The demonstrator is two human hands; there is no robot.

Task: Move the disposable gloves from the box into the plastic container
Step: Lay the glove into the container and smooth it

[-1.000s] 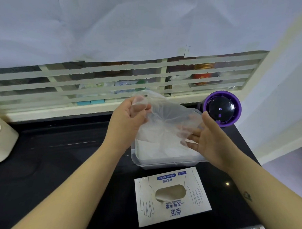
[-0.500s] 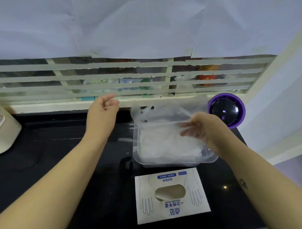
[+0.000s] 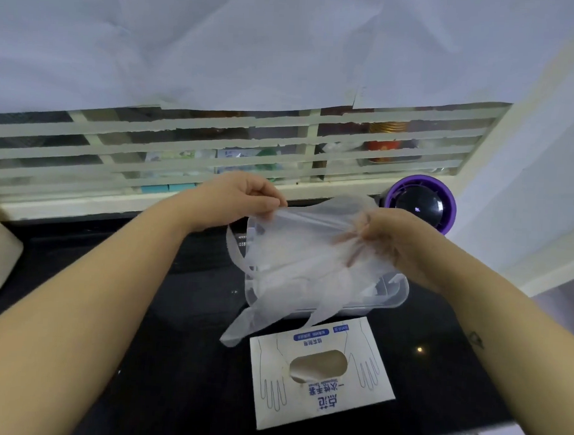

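Upside-down, the box [image 3: 318, 395] reads 一次性手套; left hand [image 3: 239, 199], right hand [image 3: 397, 242] pinch glove [image 3: 305, 247].

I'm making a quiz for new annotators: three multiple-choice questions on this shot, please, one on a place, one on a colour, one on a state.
1. Where does the glove box lie relative to the plastic container?
A) behind it, by the wall
B) on its near side, toward the person
C) inside it

2. What colour is the rim of the round device at the back right?
A) purple
B) red
C) green

3. How is the clear glove held?
A) by both hands
B) by one hand
C) by neither; it lies loose

1 B: it lies flat on the counter, nearer than the container.
2 A: a purple ring rims its dark dome.
3 A: left hand and right hand each pinch it.
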